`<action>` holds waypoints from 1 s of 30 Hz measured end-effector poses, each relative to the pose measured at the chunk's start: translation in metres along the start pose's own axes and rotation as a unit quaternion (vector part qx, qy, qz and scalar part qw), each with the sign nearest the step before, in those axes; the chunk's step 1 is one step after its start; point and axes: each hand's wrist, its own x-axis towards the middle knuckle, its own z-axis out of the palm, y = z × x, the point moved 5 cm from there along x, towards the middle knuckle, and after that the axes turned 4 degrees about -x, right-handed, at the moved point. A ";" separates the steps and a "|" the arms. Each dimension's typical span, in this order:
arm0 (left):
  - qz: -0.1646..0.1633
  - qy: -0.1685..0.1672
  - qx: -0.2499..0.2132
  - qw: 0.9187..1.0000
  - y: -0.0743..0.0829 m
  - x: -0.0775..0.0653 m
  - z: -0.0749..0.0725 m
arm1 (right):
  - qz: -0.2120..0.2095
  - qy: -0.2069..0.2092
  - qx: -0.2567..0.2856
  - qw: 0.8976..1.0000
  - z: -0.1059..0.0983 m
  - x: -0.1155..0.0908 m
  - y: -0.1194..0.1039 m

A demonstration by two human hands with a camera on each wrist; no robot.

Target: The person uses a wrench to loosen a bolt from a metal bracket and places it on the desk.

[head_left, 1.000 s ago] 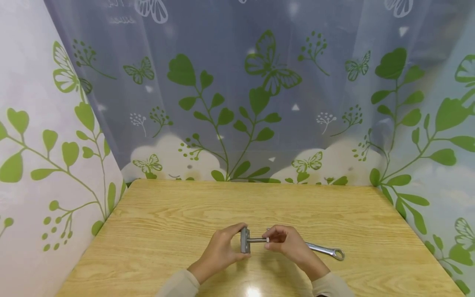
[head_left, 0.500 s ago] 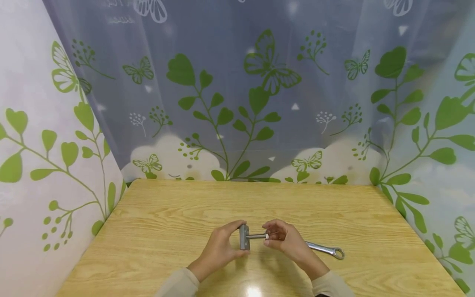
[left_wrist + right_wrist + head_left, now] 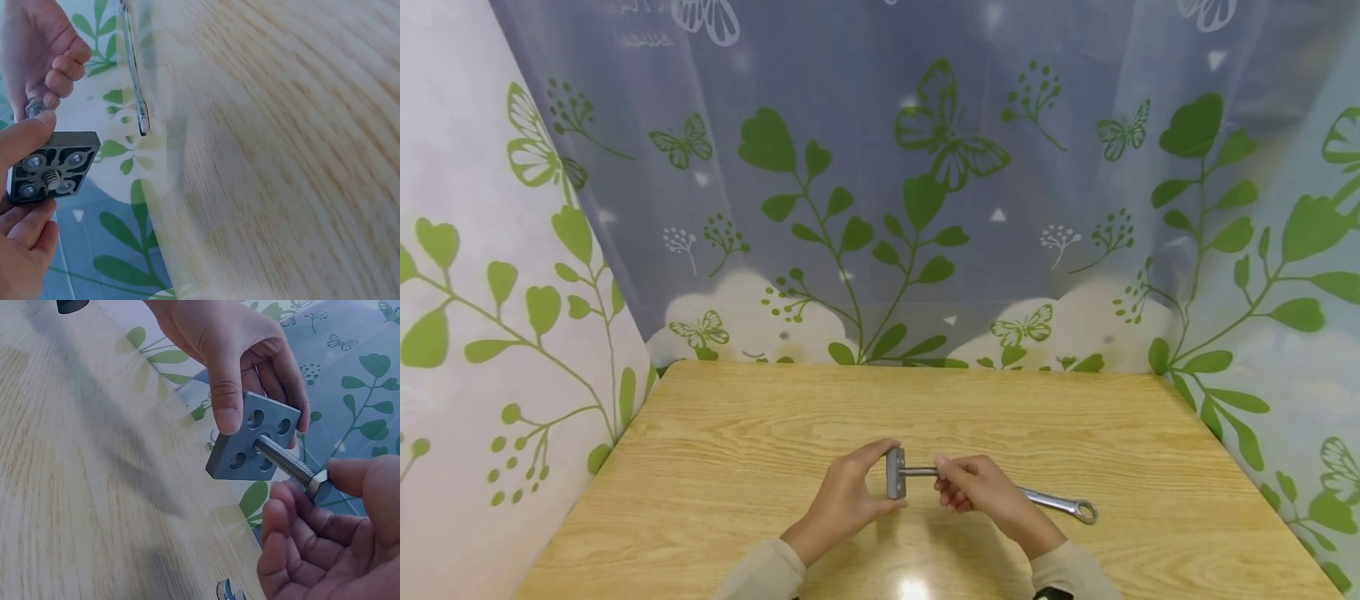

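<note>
A square grey metal plate (image 3: 895,473) with round holes is held up by its edges between the thumb and fingers of my left hand (image 3: 842,500). Through its middle runs a threaded hex bolt (image 3: 289,460), whose tip pokes out of the plate's ribbed back in the left wrist view. At the other end, my right hand (image 3: 988,492) pinches the hex head (image 3: 319,487) between thumb and fingers. A good length of thread shows between plate and head. Both hands are above the wooden table (image 3: 737,433).
A shiny wrench (image 3: 1060,504) lies on the table to the right, partly behind my right hand, its ring end showing. Curtains with a leaf and butterfly print (image 3: 850,208) hang behind the table and at both sides.
My right thumb and fingers have shifted round the bolt head, the thumb now on top. Plate and bolt have risen slightly in view. The wrench has not moved.
</note>
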 end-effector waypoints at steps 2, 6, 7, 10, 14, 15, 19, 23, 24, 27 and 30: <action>-0.001 -0.002 -0.001 1.000 -0.001 0.000 0.000 | -0.013 0.009 -0.010 1.000 -0.002 0.000 -0.002; -0.007 -0.008 -0.009 1.000 -0.002 0.000 0.001 | -0.041 0.028 -0.036 0.998 -0.006 -0.001 -0.005; -0.009 -0.010 -0.013 1.000 -0.003 0.000 0.002 | -0.048 0.033 -0.041 0.997 -0.007 -0.002 -0.006; -0.023 -0.017 -0.020 0.999 -0.004 0.000 0.003 | -0.065 0.041 -0.054 0.996 -0.008 -0.002 -0.009; -0.040 -0.032 -0.024 0.998 -0.006 -0.001 0.006 | -0.086 0.045 -0.076 0.992 -0.007 -0.002 -0.012; -0.042 -0.034 -0.024 0.998 -0.007 -0.001 0.006 | -0.089 0.045 -0.082 0.992 -0.007 -0.002 -0.013; -0.043 -0.026 -0.020 0.999 -0.008 -0.002 0.005 | -0.097 0.044 -0.089 0.990 -0.006 -0.001 -0.014; -0.039 0.002 -0.008 0.999 -0.008 -0.001 0.001 | -0.078 0.032 -0.070 0.994 -0.006 -0.002 -0.012; -0.038 0.008 -0.003 0.999 -0.008 -0.001 0.000 | -0.070 0.028 -0.062 0.995 -0.006 -0.002 -0.011; -0.033 0.016 0.004 0.999 -0.007 -0.002 -0.001 | -0.040 0.018 -0.029 0.999 -0.005 -0.002 -0.007; -0.025 0.019 0.006 0.999 -0.006 -0.002 -0.001 | -0.004 0.004 0.006 1.000 -0.001 -0.001 -0.002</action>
